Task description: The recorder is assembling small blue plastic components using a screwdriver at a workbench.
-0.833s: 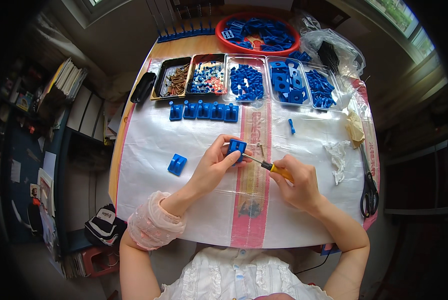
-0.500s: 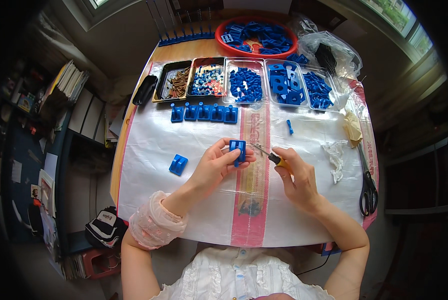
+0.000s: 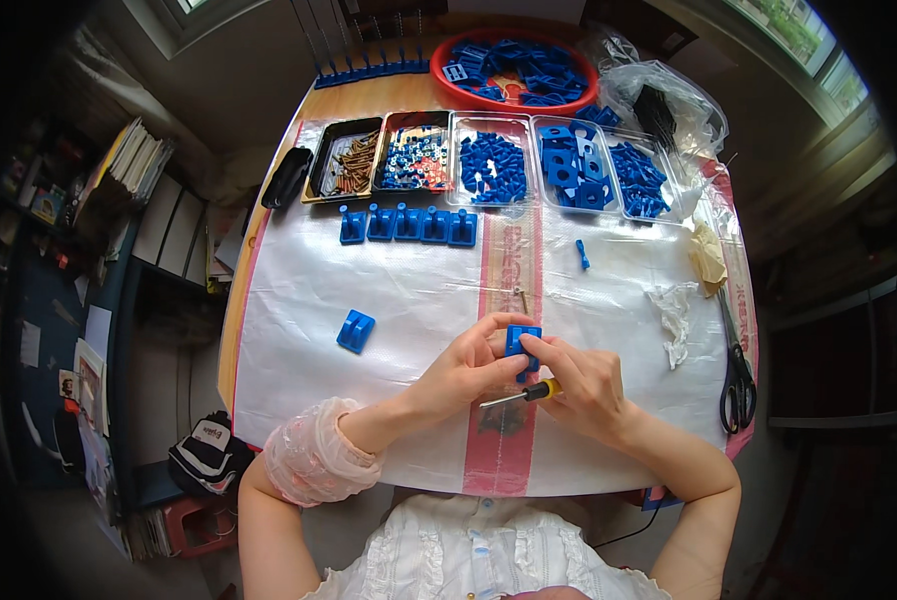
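Between both hands, over the pink stripe of the sheet, is a blue plastic part (image 3: 519, 343) with a square plate. My left hand (image 3: 477, 362) grips it, fingers closed round its left side. The thumb and fingertips of my right hand (image 3: 587, 382) press on its right side. Tucked in that same hand is a screwdriver (image 3: 540, 390) with a yellow and black handle, its thin shaft pointing left. A brass-coloured screw (image 3: 525, 300) sticks out beyond the part at the far side; fingers hide where it meets the plastic. Another blue part (image 3: 356, 331) lies left of my hands.
Several assembled blue pieces (image 3: 407, 224) stand in a row before trays of screws (image 3: 357, 165), nuts (image 3: 417, 160) and blue parts (image 3: 493, 168). A red basin (image 3: 444, 92) sits behind. One small blue piece (image 3: 582, 254), crumpled tissue (image 3: 674, 320) and black scissors (image 3: 737, 385) lie rightward.
My left hand has carried the blue part right and nearer to me. My right hand has come in to touch it, and the screwdriver's shaft has swung down to point left. A screw now shows.
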The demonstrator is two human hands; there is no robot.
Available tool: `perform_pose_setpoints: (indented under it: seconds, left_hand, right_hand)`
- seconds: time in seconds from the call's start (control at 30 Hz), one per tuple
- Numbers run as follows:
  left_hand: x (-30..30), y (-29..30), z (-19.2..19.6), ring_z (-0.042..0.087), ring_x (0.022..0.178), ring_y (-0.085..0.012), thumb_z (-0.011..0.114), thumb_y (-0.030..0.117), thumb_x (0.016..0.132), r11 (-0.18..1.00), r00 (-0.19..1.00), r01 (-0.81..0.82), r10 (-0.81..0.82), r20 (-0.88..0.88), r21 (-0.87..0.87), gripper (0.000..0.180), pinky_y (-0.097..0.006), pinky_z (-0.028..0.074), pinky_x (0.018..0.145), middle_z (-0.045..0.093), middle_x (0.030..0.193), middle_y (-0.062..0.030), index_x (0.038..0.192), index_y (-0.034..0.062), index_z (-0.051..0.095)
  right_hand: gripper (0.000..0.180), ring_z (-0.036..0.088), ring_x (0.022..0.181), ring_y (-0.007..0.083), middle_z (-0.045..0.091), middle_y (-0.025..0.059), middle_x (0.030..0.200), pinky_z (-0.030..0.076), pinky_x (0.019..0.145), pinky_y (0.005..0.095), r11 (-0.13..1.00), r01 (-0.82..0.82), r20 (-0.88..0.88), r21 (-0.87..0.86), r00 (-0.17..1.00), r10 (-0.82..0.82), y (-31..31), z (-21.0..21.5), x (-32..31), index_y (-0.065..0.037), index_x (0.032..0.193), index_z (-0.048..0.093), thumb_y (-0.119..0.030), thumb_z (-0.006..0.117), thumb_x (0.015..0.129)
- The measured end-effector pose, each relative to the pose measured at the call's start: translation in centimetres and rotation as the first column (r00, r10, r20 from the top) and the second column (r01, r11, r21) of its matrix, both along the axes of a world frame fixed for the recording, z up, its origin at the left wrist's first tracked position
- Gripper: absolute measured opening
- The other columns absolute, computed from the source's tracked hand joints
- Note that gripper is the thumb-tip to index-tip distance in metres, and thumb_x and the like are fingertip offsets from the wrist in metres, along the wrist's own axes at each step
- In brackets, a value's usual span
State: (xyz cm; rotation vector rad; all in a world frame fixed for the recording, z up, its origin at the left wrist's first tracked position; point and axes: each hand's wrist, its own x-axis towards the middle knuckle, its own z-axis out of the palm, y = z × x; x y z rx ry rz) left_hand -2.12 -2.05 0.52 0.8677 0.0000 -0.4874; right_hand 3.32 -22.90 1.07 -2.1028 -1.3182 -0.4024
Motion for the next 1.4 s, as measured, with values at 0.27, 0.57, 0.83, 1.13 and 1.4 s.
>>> perform_pose_setpoints:
  seconds: [0.27, 0.57, 0.83, 1.13, 1.4]
  left_hand:
    - [0.6, 0.5, 0.6, 0.06, 0.125, -0.0151, 0.049, 0.023, 0.11, 0.984, 0.994, 0.047, -0.064, -0.092, -0.171, 0.053, -0.031, 0.051, 0.106, 0.058, 0.139, -0.0068, 0.158, 0.0065, 0.033]
    - [0.4, 0.4, -0.3, 0.061, 0.114, -0.0073, 0.05, 0.023, 0.11, 0.998, 0.998, 0.047, -0.049, -0.044, -0.049, 0.052, -0.024, 0.054, 0.098, 0.061, 0.13, -0.002, 0.157, 0.0069, 0.036]
    - [0.4, 0.4, 0.0, 0.06, 0.116, -0.0077, 0.05, 0.021, 0.11, 0.997, 0.998, 0.058, -0.059, -0.016, -0.045, 0.051, -0.025, 0.053, 0.099, 0.061, 0.13, -0.0031, 0.156, 0.005, 0.037]
    - [0.5, 0.3, -0.2, 0.06, 0.122, -0.013, 0.048, 0.021, 0.11, 0.994, 0.992, 0.11, -0.108, 0.067, -0.028, 0.052, -0.034, 0.048, 0.108, 0.06, 0.133, -0.0066, 0.156, -0.0006, 0.035]
    - [0.5, 0.5, 0.0, 0.058, 0.125, -0.0141, 0.048, 0.023, 0.11, 0.987, 0.987, 0.152, -0.149, 0.054, -0.049, 0.054, -0.034, 0.047, 0.111, 0.059, 0.133, -0.0074, 0.156, -0.0006, 0.033]
  right_hand:
    - [0.059, 0.072, 0.07, 0.0236, 0.072, 0.0122, 0.099, 0.053, 0.054, 0.0332, 0.996, 0.041, -0.075, 0.077, 0.997, -0.035, 0.1, -0.1, 0.1, -0.001, 0.123, 0.061, -0.009, 0.082, 0.068]
    - [0.061, 0.069, 0.065, 0.0227, 0.068, 0.0083, 0.087, 0.049, 0.05, 0.0343, 1.0, 0.011, -0.124, 0.007, 0.992, -0.01, -0.1, 0.3, -0.1, 0.0, 0.123, 0.062, -0.007, 0.081, 0.066]
    - [0.05, 0.067, 0.061, 0.0221, 0.068, 0.0073, 0.084, 0.049, 0.049, 0.0342, 1.0, 0.025, -0.116, -0.001, 0.993, -0.025, -0.2, 0.6, -0.3, -0.001, 0.118, 0.067, -0.006, 0.08, 0.069]
    - [0.029, 0.065, 0.059, 0.0256, 0.067, 0.0097, 0.076, 0.045, 0.048, 0.0353, 0.994, 0.039, -0.324, 0.102, 0.946, -0.004, -0.3, 1.6, -0.4, -0.004, 0.109, 0.071, -0.005, 0.08, 0.081]
    - [0.019, 0.054, 0.051, 0.0218, 0.06, 0.0119, 0.068, 0.039, 0.046, 0.0335, 0.98, 0.042, -0.361, 0.192, 0.932, 0.031, -0.2, 1.3, -0.5, -0.002, 0.107, 0.073, -0.01, 0.077, 0.09]
